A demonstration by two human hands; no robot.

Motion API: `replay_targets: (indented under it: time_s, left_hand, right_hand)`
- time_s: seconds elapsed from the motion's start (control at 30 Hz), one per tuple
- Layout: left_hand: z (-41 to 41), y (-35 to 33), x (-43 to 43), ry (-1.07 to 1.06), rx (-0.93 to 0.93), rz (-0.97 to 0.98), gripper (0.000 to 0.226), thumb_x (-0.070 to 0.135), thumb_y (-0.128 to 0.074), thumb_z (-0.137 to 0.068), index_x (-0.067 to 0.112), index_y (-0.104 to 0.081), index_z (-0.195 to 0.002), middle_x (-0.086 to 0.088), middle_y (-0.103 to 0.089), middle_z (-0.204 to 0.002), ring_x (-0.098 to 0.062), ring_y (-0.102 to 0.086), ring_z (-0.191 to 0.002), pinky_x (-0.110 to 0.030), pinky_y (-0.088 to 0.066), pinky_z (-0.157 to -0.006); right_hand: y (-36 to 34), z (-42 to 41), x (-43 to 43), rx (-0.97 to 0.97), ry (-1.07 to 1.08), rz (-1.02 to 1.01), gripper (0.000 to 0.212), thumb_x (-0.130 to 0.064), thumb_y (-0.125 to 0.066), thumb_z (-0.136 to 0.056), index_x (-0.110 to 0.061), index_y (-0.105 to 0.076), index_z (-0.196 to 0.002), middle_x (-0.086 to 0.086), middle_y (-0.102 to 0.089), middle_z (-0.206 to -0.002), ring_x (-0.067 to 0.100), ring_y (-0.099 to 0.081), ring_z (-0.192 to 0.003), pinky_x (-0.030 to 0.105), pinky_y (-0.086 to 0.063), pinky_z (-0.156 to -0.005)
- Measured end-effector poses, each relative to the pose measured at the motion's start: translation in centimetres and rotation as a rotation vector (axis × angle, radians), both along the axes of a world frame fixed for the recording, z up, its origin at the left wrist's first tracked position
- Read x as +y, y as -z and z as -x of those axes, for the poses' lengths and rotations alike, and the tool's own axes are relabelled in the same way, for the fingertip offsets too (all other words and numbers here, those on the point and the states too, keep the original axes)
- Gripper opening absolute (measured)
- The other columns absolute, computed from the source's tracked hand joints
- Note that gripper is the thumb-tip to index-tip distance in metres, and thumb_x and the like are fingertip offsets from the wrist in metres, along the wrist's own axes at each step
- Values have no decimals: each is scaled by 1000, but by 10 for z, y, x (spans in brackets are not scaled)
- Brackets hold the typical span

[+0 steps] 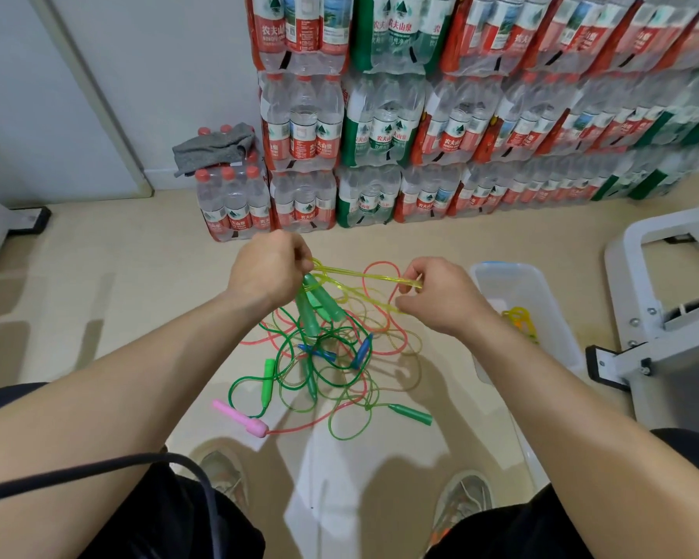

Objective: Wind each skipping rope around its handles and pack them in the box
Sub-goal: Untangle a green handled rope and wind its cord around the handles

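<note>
1. Nearest: grey shoes (465, 502) on the pale floor (138, 300), black cable (97, 470) at lower left.
2. Ahead, on the floor: loose tangle of ropes (331, 369), green, pink, yellow; pink handle (241, 418) at its near left.
3. Above it: left hand (267, 272), fingers curled tight round two green handles (319, 308) and the yellow rope (364, 276).
4. Alongside: right hand (440, 296), fingertips pinching that rope's strands, taut between both hands.
5. Right of it: clear box (541, 284) on the floor, yellow bundle (521, 320) inside.
6. Farthest: stacked water-bottle packs (380, 135), grey cloth (214, 149) on the lowest.
</note>
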State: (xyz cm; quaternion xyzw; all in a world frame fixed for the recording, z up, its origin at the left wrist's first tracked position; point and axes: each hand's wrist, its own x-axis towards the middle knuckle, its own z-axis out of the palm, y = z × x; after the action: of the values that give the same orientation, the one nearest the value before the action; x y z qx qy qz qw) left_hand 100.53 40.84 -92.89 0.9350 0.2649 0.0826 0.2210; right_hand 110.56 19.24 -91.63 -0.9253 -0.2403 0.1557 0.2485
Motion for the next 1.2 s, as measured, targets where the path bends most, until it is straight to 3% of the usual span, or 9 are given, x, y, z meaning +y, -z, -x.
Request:
replay_targets:
  time_s: [0.1,0.23,0.3,0.43,0.57,0.67,0.87,1.0,1.2]
  left_hand:
    - [-1,0,-3,9,-20,9,12,11,-67,-89,21,-74,-88,12,-62,-73,-18,-62,-79,-27,-46,-72]
    - [-1,0,0,9,-23,18,9,13,-68,-91,20,-74,-89,14,-58,-69,-18,-61,-79,-28,-45,-71]
    - [-2,-1,-1,9,-28,31,7,16,-68,-91,20,-74,-89,11,-61,-72,-18,-60,-79,-29,-47,-72]
    - [-1,-1,-3,1,-20,16,9,14,-67,-91,20,-73,-88,7,-66,-77,-21,-65,-82,-35,-54,-76]
    - [1,-1,1,-33,2,-12,18,10,-66,-87,26,-67,-80,12,-63,-72,-22,-64,-81,-34,-53,-73]
    - [2,0,3,-30,11,-21,22,8,-66,-87,28,-65,-78,12,-64,-73,-21,-63,-80,-35,-54,-74]
    - [1,-3,3,162,91,108,3,20,-73,-90,19,-75,-90,2,-69,-84,-18,-61,-81,-26,-42,-73]
    - [0,-6,-2,204,74,145,3,20,-74,-90,20,-74,-87,4,-69,-81,-15,-62,-78,-25,-40,-71]
    - [-3,-10,-16,263,29,163,3,21,-73,-90,19,-75,-89,4,-69,-81,-10,-57,-70,-24,-39,-68]
  right_hand:
    - [6,-3,-3,39,81,-164,21,-2,-61,-86,-21,-65,-89,-11,-58,-74,12,-54,-66,18,-40,-53]
    - [-5,-9,-8,628,310,-887,27,8,-60,-91,-14,-64,-106,2,-59,-68,15,-58,-65,29,-57,-74]
    - [-8,-7,-7,796,343,-1017,27,7,-57,-94,-15,-61,-109,1,-55,-65,11,-55,-57,33,-59,-69]
    - [1,-6,-3,656,371,-851,16,-3,-65,-93,-16,-64,-102,-3,-50,-67,9,-35,-47,25,-36,-47]
    - [7,-14,-11,119,200,-276,10,-19,-72,-82,-23,-66,-89,-9,-54,-60,11,-52,-55,26,-37,-53]
    - [6,-17,-15,-34,72,27,12,-29,-70,-77,-27,-63,-86,-10,-58,-68,16,-58,-72,29,-39,-62]
    - [6,-26,-26,306,73,-82,32,-22,-69,-86,-25,-61,-117,-3,-61,-95,17,-59,-89,32,-47,-78]
    - [12,-20,-21,170,-17,61,58,-26,-69,-82,-28,-50,-136,1,-52,-127,22,-51,-118,42,-45,-104]
    - [11,23,2,28,-176,-289,22,-22,-63,-78,-27,-51,-96,-5,-56,-87,15,-52,-82,38,-48,-74]
